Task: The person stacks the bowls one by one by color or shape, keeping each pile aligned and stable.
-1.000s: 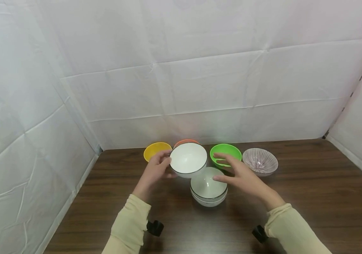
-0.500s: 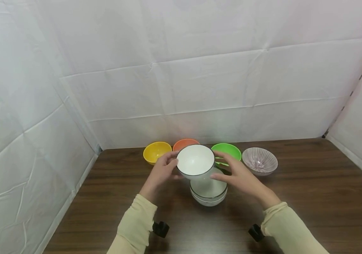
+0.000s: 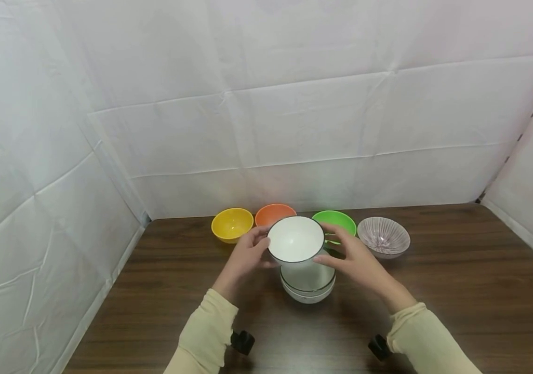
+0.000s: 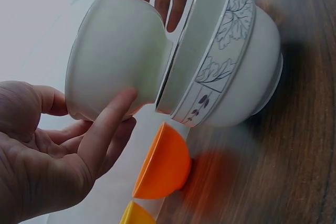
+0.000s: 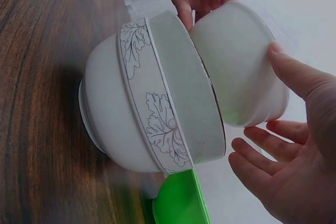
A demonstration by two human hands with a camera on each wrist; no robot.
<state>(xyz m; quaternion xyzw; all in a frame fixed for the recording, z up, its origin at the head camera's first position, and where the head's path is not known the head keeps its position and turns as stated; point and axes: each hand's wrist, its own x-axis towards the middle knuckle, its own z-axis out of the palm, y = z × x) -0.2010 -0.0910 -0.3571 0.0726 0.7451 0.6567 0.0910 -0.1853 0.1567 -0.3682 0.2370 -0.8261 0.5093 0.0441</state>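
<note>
A white bowl [image 3: 296, 239] with a thin dark rim is held up between both hands, its inside tilted toward the head camera. My left hand [image 3: 246, 255] grips its left side, thumb at the rim and fingers underneath, as the left wrist view shows. On the right side, my right hand [image 3: 352, 258] holds the same bowl with thumb at the rim and fingertips against the lower wall. Directly below stands a stack of larger white bowls [image 3: 307, 297], partly hidden by the held bowl. Leaf drawings [image 5: 161, 124] run around the stack's outside.
Along the back of the dark wooden table [image 3: 154, 291] stand a yellow bowl [image 3: 232, 226], an orange bowl [image 3: 273, 213], a green bowl [image 3: 341, 221] and a purple-striped bowl [image 3: 383, 237]. White sheeting [image 3: 294, 130] rises behind them and on both sides.
The left hand has carried the white bowl rightward and slightly nearer, over the stack. The right hand, apart from the bowl a second ago, now holds its right side. More of the orange bowl shows.
</note>
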